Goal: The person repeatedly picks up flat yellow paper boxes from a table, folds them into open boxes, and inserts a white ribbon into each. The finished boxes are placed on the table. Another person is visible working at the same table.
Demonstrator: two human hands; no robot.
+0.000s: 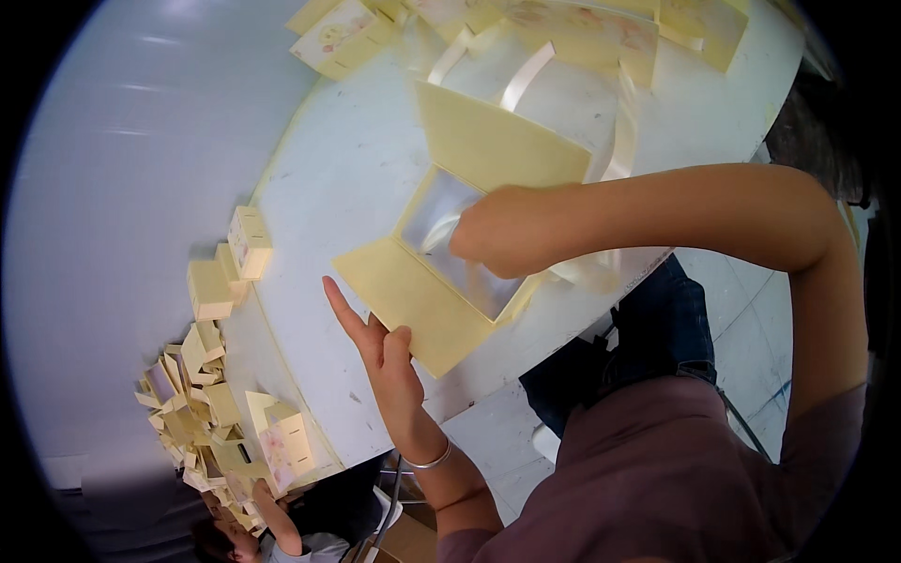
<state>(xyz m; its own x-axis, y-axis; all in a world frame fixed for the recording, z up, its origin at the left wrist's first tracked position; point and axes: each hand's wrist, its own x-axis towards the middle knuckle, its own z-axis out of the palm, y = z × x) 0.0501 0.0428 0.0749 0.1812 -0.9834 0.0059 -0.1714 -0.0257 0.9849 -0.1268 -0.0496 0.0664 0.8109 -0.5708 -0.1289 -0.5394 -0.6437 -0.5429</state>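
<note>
A pale yellow gift box lies in front of me with its two lids folded out to either side and its white inside showing. My left hand grips the near left lid at its edge, thumb on top and the index finger stretched out past it. Over the box's inside, my right hand is closed in a fist. A white ribbon, smeared by motion, loops out from its fingers. Other white ribbon ends trail on the table beyond the box and along its right side.
More floral yellow boxes line the table's far edge. Small boxes stand at the left, above a heap of box parts. At lower left, another person's arm reaches toward the heap, near a floral box.
</note>
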